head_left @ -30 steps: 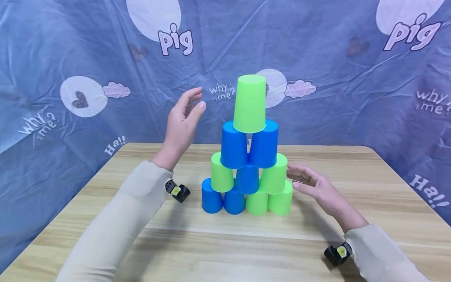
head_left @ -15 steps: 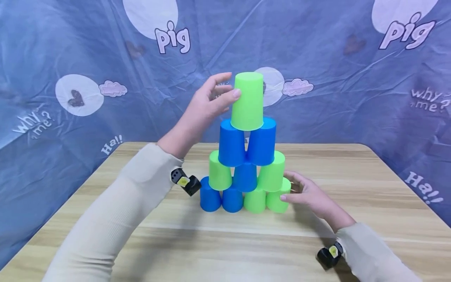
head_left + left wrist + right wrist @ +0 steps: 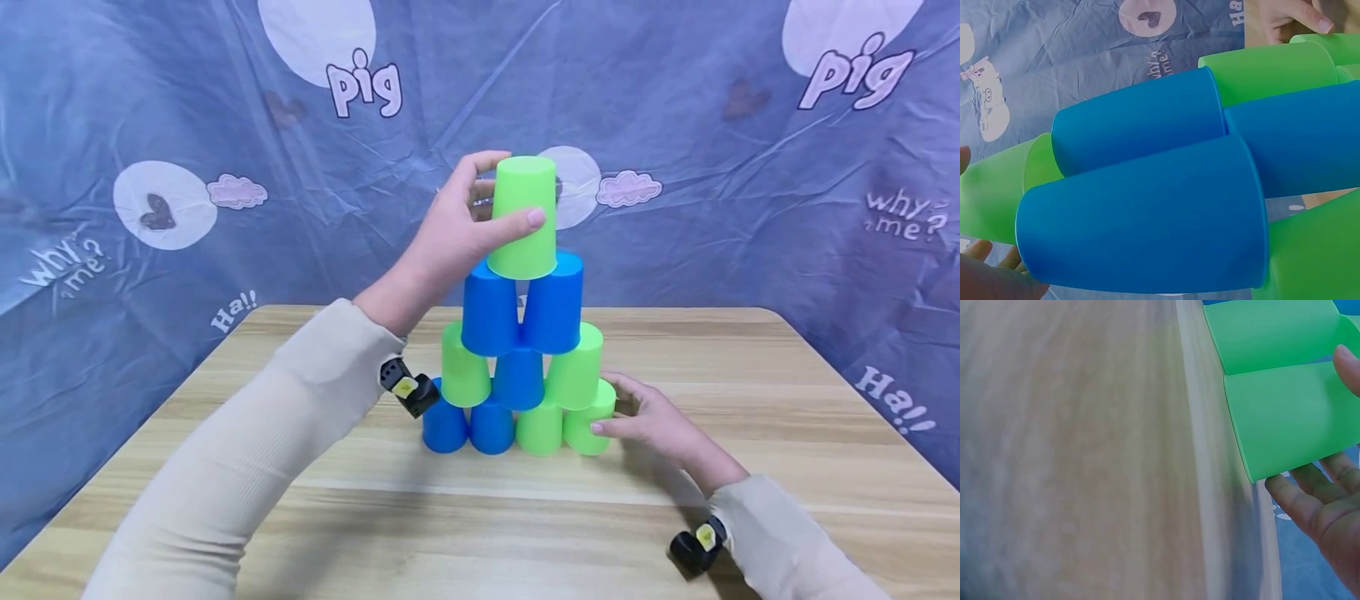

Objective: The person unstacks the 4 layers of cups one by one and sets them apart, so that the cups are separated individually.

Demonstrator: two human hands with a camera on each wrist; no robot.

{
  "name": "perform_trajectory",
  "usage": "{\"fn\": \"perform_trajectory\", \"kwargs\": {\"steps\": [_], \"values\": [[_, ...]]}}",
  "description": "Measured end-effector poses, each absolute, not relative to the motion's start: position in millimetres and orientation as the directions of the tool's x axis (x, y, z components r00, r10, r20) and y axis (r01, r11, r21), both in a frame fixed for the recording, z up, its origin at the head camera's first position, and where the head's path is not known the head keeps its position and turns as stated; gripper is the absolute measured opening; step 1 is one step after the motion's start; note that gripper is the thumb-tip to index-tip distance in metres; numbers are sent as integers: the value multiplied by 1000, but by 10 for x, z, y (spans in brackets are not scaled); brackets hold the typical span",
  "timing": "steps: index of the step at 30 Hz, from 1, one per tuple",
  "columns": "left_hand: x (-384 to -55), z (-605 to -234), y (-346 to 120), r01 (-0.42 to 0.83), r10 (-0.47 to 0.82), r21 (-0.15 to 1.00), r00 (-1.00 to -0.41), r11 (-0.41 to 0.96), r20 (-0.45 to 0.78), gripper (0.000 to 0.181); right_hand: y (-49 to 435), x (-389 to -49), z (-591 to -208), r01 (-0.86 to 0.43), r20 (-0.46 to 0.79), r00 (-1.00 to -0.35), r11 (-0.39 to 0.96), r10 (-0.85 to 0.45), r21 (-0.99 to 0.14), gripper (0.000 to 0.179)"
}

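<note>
An upside-down pyramid of plastic cups stands mid-table. At its peak is a lime green cup [image 3: 525,187]; my left hand [image 3: 453,229] holds its left side, thumb across the front and fingers behind. Beneath sit two blue cups [image 3: 489,308], which fill much of the left wrist view. The tier below has a green cup [image 3: 465,367], a blue cup [image 3: 517,379] and another green cup [image 3: 576,367]. My right hand [image 3: 656,429] grips the bottom row's rightmost green cup [image 3: 1291,419], thumb in front, fingers along its far side.
Blue cups [image 3: 444,425] make up the left of the bottom row. Pale wood tabletop [image 3: 480,533] extends around the pyramid. Behind hangs a blue printed cloth [image 3: 420,75]. A small black camera sits on each wrist, the left one [image 3: 408,387] overlapping the lower-left cup.
My left hand has moved right from beside the pyramid and taken hold of the top green cup. The right hand has lowered slightly and closed around the bottom-right green cup.
</note>
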State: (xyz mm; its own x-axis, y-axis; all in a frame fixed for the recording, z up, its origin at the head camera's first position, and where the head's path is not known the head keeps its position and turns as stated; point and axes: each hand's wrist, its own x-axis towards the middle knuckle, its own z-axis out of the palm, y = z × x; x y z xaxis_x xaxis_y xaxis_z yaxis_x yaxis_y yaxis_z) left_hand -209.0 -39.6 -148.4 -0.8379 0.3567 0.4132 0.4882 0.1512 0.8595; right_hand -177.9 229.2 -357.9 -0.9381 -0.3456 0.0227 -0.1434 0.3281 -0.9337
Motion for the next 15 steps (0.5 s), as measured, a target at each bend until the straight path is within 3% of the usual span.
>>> {"fn": "perform_trajectory", "kwargs": {"steps": [15], "values": [[-2099, -1525, -351, 518, 350, 850, -817, 96, 458, 60, 2308, -1802, -3609, -217, 67, -919, 356, -388, -909, 65]]}}
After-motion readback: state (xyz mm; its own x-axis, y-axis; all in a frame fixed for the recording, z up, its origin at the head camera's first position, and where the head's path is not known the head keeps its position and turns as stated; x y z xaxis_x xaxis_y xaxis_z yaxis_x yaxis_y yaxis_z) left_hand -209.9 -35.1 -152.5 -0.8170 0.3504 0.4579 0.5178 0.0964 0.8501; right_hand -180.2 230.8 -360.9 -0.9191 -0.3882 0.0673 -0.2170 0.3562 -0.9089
